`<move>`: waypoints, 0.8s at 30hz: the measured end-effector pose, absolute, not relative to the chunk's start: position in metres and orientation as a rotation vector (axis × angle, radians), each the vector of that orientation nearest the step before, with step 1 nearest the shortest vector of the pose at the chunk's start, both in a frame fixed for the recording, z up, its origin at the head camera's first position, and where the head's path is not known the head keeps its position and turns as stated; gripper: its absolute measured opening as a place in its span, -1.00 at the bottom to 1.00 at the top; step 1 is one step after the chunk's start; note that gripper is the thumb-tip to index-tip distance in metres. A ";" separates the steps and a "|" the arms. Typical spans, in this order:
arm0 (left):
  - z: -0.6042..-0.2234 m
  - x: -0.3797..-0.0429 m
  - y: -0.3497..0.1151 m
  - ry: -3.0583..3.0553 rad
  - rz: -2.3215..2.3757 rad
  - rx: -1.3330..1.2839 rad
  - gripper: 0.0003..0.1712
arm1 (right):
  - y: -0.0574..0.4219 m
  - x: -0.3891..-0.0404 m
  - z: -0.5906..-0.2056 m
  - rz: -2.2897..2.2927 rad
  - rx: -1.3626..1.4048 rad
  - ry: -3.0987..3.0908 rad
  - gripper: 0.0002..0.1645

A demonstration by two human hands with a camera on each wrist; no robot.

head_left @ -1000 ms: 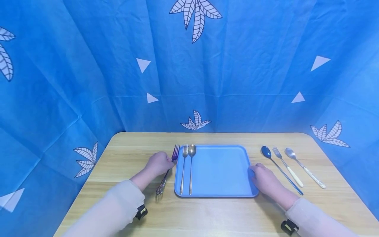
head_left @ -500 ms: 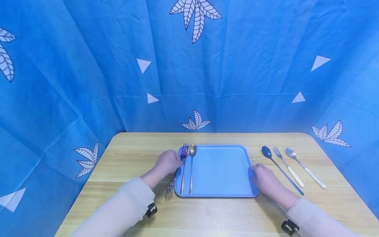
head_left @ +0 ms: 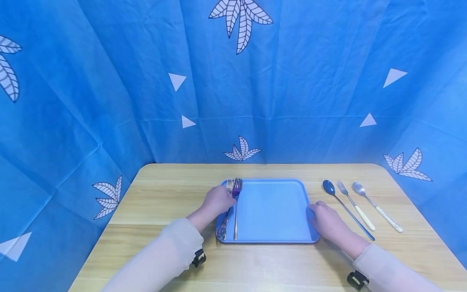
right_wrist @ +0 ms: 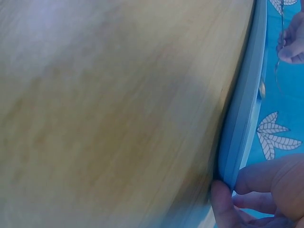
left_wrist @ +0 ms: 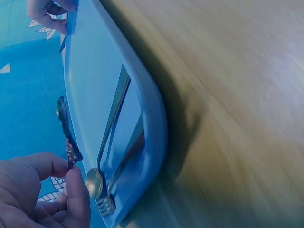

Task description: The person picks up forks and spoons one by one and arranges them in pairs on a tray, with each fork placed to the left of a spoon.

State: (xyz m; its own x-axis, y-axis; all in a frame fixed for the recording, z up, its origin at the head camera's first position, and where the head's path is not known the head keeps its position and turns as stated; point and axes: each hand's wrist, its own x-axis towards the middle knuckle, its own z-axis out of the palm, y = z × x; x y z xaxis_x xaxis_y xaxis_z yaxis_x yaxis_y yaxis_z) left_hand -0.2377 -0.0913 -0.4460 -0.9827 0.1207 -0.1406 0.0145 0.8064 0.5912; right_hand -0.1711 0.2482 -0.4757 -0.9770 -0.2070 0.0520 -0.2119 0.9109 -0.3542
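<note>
My left hand [head_left: 217, 199] pinches a purple fork [head_left: 237, 187] with an ornate handle between thumb and fingers. That fork is held above the left side of a blue tray [head_left: 276, 211], tines toward the back. Under it in the tray lie a silver fork [left_wrist: 106, 205] and a gold spoon [left_wrist: 94, 183], side by side. The spoon's bowl is covered by the purple tines in the head view. My right hand [head_left: 327, 221] grips the tray's right rim, its thumb [right_wrist: 223, 202] on the outer side in the right wrist view.
Right of the tray, a dark blue spoon [head_left: 329, 187], a white-handled fork [head_left: 359, 211] and a spoon with a patterned white handle [head_left: 383, 215] lie on the wooden table [head_left: 175, 178]. A blue curtain [head_left: 310, 81] hangs behind the table.
My left hand has carried the purple fork rightward, from beside the tray's left edge to above the cutlery inside it. The right hand stays on the rim.
</note>
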 end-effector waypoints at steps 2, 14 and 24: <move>-0.447 -0.238 -0.088 2.824 0.924 0.105 -0.52 | 0.248 -0.171 -0.476 0.567 0.340 -3.057 -0.58; -0.454 -0.238 -0.067 2.782 0.948 0.047 -0.50 | 0.247 -0.171 -0.475 0.568 0.338 -3.060 -0.57; -0.460 -0.239 -0.051 2.765 0.961 0.025 -0.59 | 0.247 -0.171 -0.475 0.567 0.335 -3.064 -0.54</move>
